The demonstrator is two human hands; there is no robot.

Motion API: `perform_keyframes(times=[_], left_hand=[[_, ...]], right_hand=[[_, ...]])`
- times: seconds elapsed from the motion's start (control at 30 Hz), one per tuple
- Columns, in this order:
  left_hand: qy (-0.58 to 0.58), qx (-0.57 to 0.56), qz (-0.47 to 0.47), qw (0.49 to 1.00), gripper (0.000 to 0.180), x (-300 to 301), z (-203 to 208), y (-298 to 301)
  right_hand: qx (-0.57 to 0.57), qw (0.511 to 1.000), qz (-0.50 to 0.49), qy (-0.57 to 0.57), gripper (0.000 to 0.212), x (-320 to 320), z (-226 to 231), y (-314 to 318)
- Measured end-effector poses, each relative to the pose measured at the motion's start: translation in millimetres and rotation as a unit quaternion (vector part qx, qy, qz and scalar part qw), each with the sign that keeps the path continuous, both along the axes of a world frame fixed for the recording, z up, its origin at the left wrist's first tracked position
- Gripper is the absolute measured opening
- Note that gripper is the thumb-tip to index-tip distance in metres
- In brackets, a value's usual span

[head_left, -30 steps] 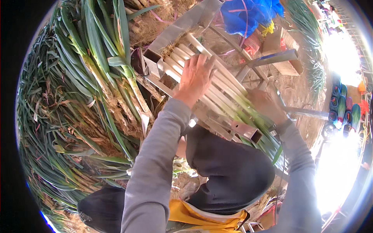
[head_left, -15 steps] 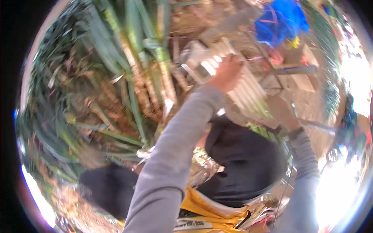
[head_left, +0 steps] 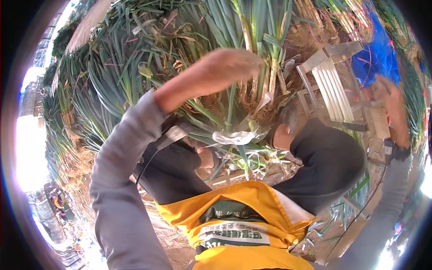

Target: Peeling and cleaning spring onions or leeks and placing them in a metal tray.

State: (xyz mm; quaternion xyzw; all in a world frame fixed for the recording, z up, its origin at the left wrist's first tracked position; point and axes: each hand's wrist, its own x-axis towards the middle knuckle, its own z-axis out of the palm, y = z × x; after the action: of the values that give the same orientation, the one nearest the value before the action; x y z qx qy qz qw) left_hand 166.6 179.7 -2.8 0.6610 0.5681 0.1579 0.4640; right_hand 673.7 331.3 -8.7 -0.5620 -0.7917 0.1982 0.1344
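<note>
My left hand [head_left: 231, 63] is raised over a big heap of green onions [head_left: 180, 54], its fingers curled together and blurred; I see nothing in it. My right hand [head_left: 393, 105] is far right, blurred, just beside a pale wooden slatted stool [head_left: 335, 90] lying tilted on the ground; whether it touches the stool is unclear. Both arms wear grey sleeves, and a dark band sits on the right wrist. My knees in dark trousers and a yellow apron [head_left: 243, 225] fill the lower middle.
Long green onions with white stalks are piled across the whole top and left. A blue bag [head_left: 378, 58] lies behind the stool. Loose peelings and a white strip [head_left: 236, 137] litter the earth between my knees.
The view has swung left from the stool to the onion heap. My left hand has left the stool's slats and moved over the onions. My right hand stays near the stool.
</note>
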Motion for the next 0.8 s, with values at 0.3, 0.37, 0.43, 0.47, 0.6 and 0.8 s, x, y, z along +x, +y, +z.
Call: perform_keyframes(times=[0.3, 0.37, 0.43, 0.47, 0.6, 0.8], left_hand=[[-0.518, 0.134, 0.351, 0.769, 0.034, -111, -7, -112], [-0.506, 0.063, 0.483, 0.712, 0.032, -120, -21, -118], [-0.512, 0.062, 0.493, 0.701, 0.032, -130, -15, -134], [-0.490, 0.077, 0.507, 0.705, 0.032, -132, -12, -138], [-0.443, 0.115, 0.526, 0.717, 0.034, -151, -5, -163], [-0.446, 0.070, 0.591, 0.669, 0.039, -155, -10, -158]], right_hand=[[-0.228, 0.947, 0.221, -0.042, 0.048, -340, -46, -29], [-0.233, 0.927, 0.294, -0.021, 0.042, -391, -121, -25], [-0.242, 0.933, 0.265, -0.003, 0.041, -447, -178, -44], [-0.251, 0.936, 0.243, 0.031, 0.042, -463, -217, -43], [-0.301, 0.937, 0.149, 0.100, 0.050, -531, -318, -70], [-0.226, 0.972, 0.045, 0.057, 0.047, -568, -413, -80]])
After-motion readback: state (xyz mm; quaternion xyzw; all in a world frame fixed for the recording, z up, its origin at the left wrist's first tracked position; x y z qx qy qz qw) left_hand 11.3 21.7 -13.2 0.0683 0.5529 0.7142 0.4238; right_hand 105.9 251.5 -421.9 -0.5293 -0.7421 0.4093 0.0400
